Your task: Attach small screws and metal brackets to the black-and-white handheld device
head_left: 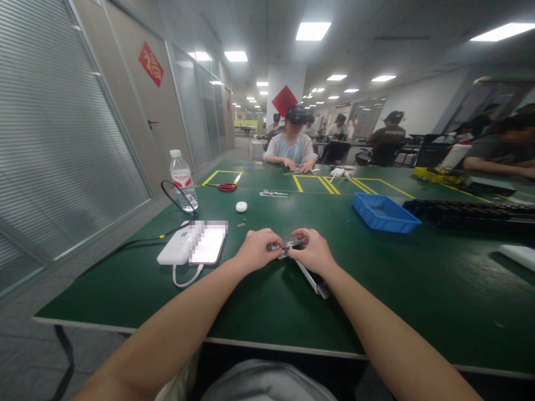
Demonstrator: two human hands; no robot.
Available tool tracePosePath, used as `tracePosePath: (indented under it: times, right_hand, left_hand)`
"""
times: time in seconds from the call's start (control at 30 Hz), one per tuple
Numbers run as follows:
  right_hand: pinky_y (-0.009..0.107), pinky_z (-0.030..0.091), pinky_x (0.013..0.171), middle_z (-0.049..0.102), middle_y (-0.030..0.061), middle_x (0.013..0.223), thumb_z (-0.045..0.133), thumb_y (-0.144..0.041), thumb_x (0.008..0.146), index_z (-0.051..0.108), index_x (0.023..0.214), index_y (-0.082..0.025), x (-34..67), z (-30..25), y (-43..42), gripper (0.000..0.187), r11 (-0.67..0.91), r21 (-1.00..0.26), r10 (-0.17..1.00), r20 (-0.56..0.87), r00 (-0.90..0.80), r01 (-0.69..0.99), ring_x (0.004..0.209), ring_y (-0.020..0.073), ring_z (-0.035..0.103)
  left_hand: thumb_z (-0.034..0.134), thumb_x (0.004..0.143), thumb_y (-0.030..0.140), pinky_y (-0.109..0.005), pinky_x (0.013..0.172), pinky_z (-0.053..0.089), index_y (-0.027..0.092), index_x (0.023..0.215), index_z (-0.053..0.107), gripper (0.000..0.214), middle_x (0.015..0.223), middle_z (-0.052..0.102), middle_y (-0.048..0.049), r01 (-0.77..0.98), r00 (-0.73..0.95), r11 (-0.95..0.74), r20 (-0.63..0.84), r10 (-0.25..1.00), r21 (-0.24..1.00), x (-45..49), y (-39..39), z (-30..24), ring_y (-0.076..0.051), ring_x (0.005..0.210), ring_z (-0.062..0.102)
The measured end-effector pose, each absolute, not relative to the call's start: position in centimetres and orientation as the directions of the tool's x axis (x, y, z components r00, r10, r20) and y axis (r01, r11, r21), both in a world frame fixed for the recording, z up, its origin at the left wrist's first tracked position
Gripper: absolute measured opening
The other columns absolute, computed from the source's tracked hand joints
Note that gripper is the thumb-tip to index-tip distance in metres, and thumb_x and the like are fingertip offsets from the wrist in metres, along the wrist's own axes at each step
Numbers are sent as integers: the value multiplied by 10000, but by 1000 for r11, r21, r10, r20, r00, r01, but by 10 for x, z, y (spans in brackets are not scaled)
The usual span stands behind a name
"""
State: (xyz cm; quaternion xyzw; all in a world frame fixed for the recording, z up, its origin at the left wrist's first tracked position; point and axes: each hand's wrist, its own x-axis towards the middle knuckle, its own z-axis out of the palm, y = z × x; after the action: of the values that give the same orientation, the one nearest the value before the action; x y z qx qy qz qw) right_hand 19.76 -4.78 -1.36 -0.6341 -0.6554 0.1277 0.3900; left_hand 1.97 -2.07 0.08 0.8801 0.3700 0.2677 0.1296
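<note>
Both my hands meet over the green table (pixel 376 289) near its front middle. My left hand (pixel 256 250) is closed in a pinch on a small metal part (pixel 281 250). My right hand (pixel 313 252) is closed on the dark head of a small assembly (pixel 295 244). A slim metal tool or handle (pixel 312 280) runs from under my right wrist toward me. What exactly the small pieces are I cannot make out.
A phone (pixel 208 244) and white power bank (pixel 174 250) with cables lie left of my hands. Beyond are small rings (pixel 241 225), a white pebble-like object (pixel 241 206), a water bottle (pixel 183 179), red scissors (pixel 226 187), a blue tray (pixel 384 213) and black trays (pixel 472 211). A person (pixel 291 146) sits opposite.
</note>
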Motion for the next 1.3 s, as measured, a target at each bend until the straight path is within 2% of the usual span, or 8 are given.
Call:
tracePosePath:
  times: [0.2,0.53,0.87,1.13,1.3]
  right_hand:
    - [293,457,736,575,34,866,656,-241,541,664,913,-176,197,-13,-48,378,162,-663,929,352,113,731,754,155,559]
    - [297,459,738,578,42,859,659,-250,539,668,911,-165,196,-13,-47,381,172,-656,926,362,107,735,761,164,560]
    - [292,457,727,575,30,856,654,-232,539,667,905,-181,194,-15,-48,370,175,-649,924,367,103,741,752,156,559]
    - [298,460,737,581,38,867,654,-237,534,669,908,-175,196,-14,-47,379,174,-643,925,367,100,746,763,162,562]
    - [300,463,729,582,34,852,659,-263,539,667,904,-178,197,-15,-47,375,181,-637,919,381,103,749,746,160,561]
  left_hand:
    - [683,718,269,-211,657,381,202,809,689,113,754,625,16,568,568,-667,357,741,482,20,-19,-1,-103,666,526]
    - [677,698,265,-194,583,360,174,754,668,107,674,615,35,541,542,-609,314,780,580,22,-20,-1,-86,593,505]
    - [661,697,282,-196,591,345,178,729,650,110,710,632,28,578,530,-610,319,786,543,22,-22,-1,-97,638,512]
    - [651,697,309,-202,623,372,186,774,662,146,751,651,20,561,572,-669,356,739,487,20,-23,1,-106,662,539]
    - [599,722,235,-207,645,392,188,784,679,111,744,661,17,558,581,-692,379,720,459,19,-22,0,-101,638,538]
